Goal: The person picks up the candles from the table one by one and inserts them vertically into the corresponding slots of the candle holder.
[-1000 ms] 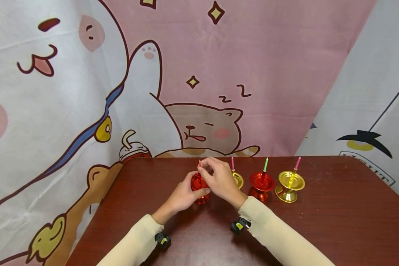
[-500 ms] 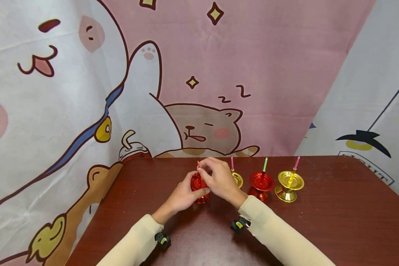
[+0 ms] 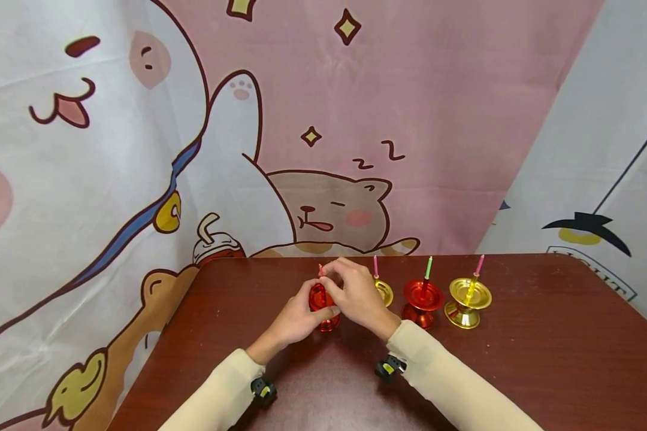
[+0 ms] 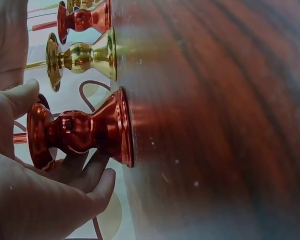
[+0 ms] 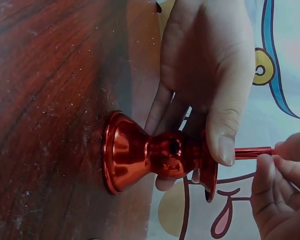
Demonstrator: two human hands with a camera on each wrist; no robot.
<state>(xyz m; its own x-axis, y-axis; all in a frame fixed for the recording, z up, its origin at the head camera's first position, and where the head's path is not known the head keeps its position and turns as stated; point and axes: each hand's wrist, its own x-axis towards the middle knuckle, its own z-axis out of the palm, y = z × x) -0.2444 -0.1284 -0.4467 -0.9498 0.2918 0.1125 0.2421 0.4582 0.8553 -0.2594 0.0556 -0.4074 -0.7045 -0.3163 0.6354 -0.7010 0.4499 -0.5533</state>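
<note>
My left hand [image 3: 295,318] holds a shiny red candle holder [image 4: 112,127], base down on the table. Its thumb lies on the dish's rim, while its fingers reach round the stem. Above the dish, my right hand [image 3: 360,293] pinches a thin light-red candle [image 3: 320,271] between thumb and fingers. This candle stands over the red tube [image 5: 252,153] that rises from the dish. Where candle and tube meet is partly hidden by fingertips, so how deep the candle sits cannot be seen.
To the right stand a gold holder [image 3: 386,293] with a pink candle, partly behind my right hand, a red holder [image 3: 422,316] with a green candle [image 3: 428,267], and another gold holder [image 3: 463,316] with a pink candle [image 3: 480,265]. A cartoon-print cloth [image 3: 437,120] hangs behind the table [image 3: 517,371].
The head view has shifted slightly. Both hands keep their hold on the holder and candle in nearly the same spot; the candle's tip shows a little lower and further left.
</note>
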